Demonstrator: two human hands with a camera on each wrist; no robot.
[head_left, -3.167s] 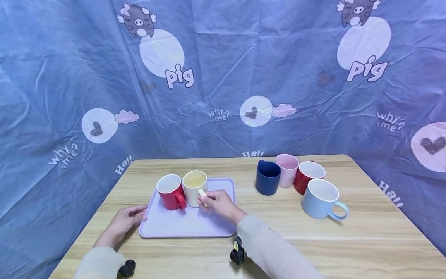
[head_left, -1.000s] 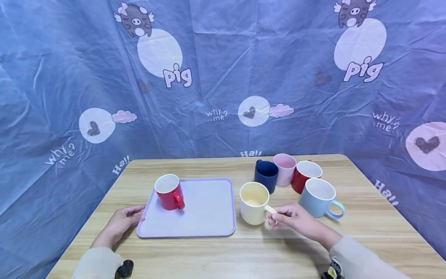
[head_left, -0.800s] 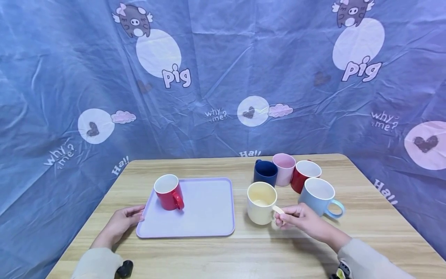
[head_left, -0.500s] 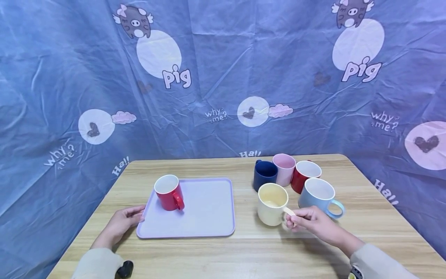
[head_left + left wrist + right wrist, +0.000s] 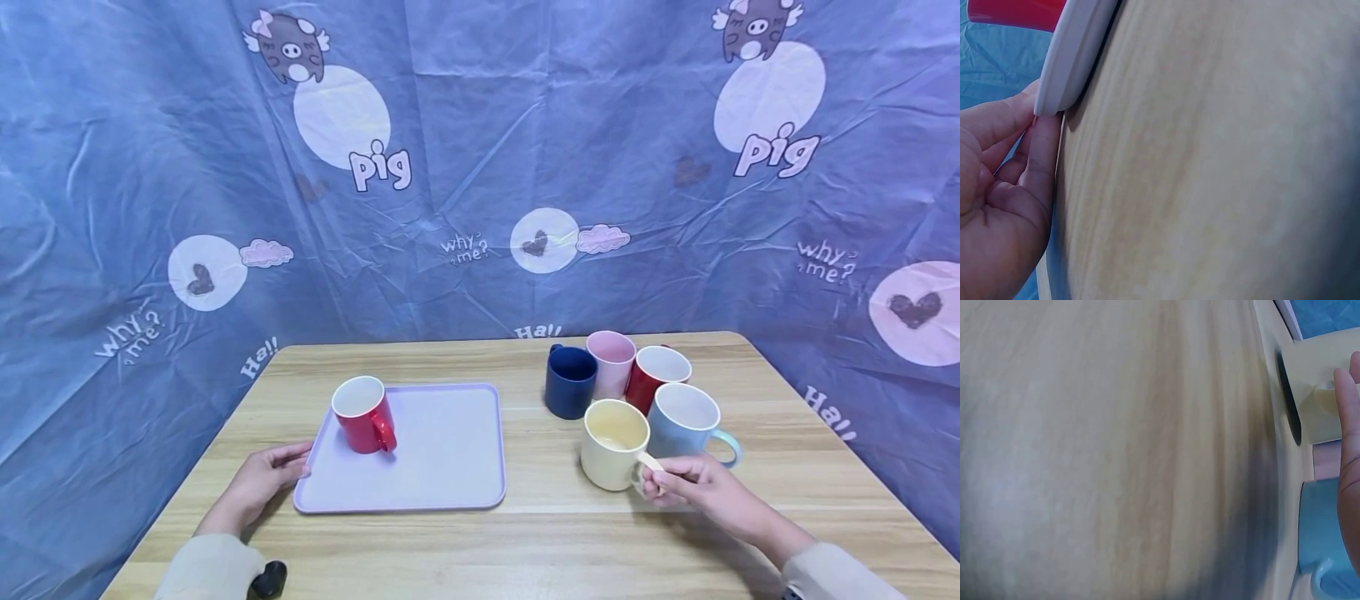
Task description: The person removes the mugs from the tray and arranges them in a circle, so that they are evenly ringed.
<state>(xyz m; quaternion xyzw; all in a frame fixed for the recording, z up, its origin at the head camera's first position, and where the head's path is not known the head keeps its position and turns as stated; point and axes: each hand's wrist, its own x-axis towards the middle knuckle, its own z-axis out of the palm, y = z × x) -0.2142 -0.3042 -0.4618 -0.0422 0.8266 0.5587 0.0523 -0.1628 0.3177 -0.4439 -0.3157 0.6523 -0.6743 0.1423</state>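
Observation:
In the head view, my right hand (image 5: 693,490) pinches the handle of a cream mug (image 5: 611,450), which is upright in front of a navy mug (image 5: 570,383) and to the left of a light blue mug (image 5: 678,429). The right wrist view has a dark band under the cream mug (image 5: 1316,362); whether its base touches the table is unclear. At the left, my left hand (image 5: 262,483) holds the left edge of a lilac tray (image 5: 450,450). Thumb and fingers meet at the tray's rim (image 5: 1072,69) in the left wrist view. A red mug (image 5: 365,421) stands on the tray's left part.
A pink mug (image 5: 611,362) and another red mug (image 5: 651,379) stand at the back right beside the navy and light blue ones. Behind the wooden table (image 5: 450,558) hangs a blue printed cloth (image 5: 450,167).
The cream mug has gone from the tray, beside the red mug, rightward to near the light blue mug, in my right hand. My left hand has stayed at the tray's edge.

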